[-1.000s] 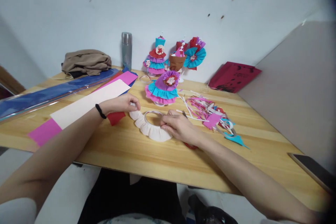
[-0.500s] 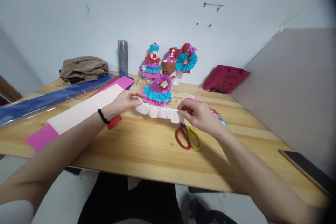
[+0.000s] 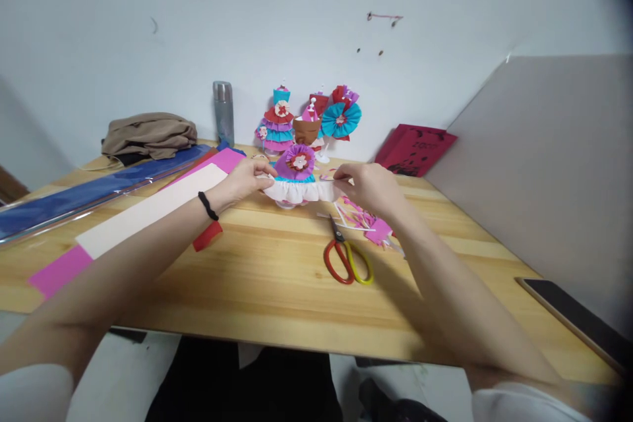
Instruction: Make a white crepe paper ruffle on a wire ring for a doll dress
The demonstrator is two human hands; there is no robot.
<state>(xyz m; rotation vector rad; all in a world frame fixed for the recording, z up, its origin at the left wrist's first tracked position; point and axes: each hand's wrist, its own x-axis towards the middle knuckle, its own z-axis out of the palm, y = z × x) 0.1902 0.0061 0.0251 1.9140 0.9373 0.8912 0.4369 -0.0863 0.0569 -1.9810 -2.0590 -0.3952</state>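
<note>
Ruffle (image 3: 301, 193) of gathered white material, stretched above the counter (image 3: 237, 297), in front of the miniature purple-and-turquoise dress (image 3: 287, 166) and partly hiding it; touching it or not, cannot tell. Pinched at one end between the fingers (image 3: 266, 170) of the left hand (image 3: 243, 183), at the other between those of the right hand (image 3: 374, 186). Nearer, on the counter, scissors (image 3: 339, 257) with red and yellow handles, beside paper scraps (image 3: 380, 231).

Scissors (image 3: 339, 237), pink and cream sheets (image 3: 153, 211) and scraps (image 3: 380, 231) on a wooden table (image 3: 247, 290) mark a craft workspace.
</note>
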